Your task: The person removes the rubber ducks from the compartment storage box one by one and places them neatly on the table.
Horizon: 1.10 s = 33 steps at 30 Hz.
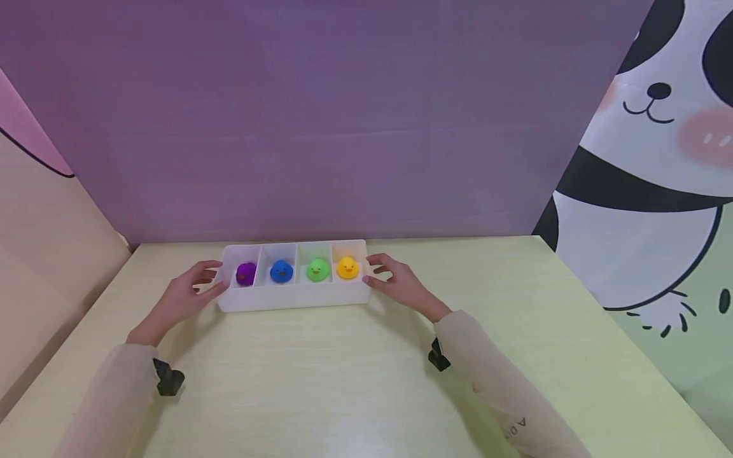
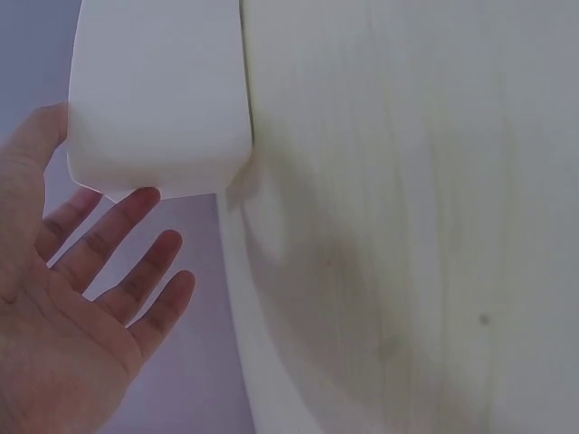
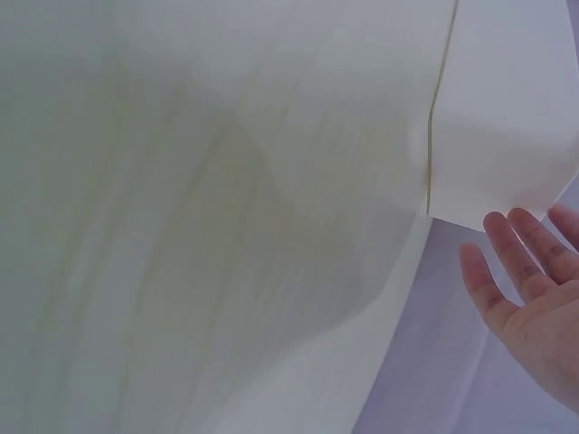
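A white tray (image 1: pixel 294 297) with a row of compartments lies near the table's far edge. From left to right, each compartment holds one small rubber duck: purple (image 1: pixel 246 274), blue (image 1: pixel 281 271), green (image 1: pixel 317 270) and yellow (image 1: pixel 347 268). My left hand (image 1: pixel 183 292) is at the tray's left end, thumb and fingertips at its wall. In the left wrist view, the fingers (image 2: pixel 99 249) are spread, two tips right at the tray's bottom edge. At the opposite end is my right hand (image 1: pixel 403 284), thumb and fingertips against the wall, its fingers (image 3: pixel 516 258) extended in the right wrist view.
The pale wooden table (image 1: pixel 321 375) stretches toward me from the tray. A purple backdrop (image 1: pixel 332 127) rises right behind the far edge. To the right is a panda picture (image 1: pixel 658 191); a beige wall (image 1: pixel 51 267) borders the left side.
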### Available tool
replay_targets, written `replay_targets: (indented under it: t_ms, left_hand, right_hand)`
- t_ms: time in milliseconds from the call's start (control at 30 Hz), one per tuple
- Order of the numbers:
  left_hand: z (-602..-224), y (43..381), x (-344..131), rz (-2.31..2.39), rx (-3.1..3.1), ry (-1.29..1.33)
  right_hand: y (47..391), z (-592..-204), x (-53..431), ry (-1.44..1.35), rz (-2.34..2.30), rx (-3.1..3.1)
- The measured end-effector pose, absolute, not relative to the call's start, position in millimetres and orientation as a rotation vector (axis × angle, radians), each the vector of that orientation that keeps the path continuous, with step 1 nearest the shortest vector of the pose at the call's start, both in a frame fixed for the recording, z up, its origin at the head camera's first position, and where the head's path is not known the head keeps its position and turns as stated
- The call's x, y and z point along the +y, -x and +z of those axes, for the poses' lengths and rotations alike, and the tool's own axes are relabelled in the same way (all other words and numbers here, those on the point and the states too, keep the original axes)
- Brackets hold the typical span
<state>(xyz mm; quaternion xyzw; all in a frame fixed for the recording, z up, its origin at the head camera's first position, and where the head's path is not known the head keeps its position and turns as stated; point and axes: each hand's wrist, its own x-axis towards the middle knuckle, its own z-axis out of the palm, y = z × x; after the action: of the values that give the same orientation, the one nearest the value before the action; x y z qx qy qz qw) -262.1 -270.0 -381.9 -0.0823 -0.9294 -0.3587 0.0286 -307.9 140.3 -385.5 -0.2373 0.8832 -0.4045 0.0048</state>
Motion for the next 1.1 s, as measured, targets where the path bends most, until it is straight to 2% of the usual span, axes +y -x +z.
replay_targets:
  t_ms: [700,1100]
  left_hand:
    - [-389.3,266.0,-246.7,-1.111,-2.765,0.429]
    - [-391.5,266.8,-233.0,-1.126,-2.754,0.496]
  right_hand:
    - [301.2,-385.1,175.2,0.719,-1.264,2.775]
    - [272.8,-354.9,182.6,0.684,-1.294,2.740]
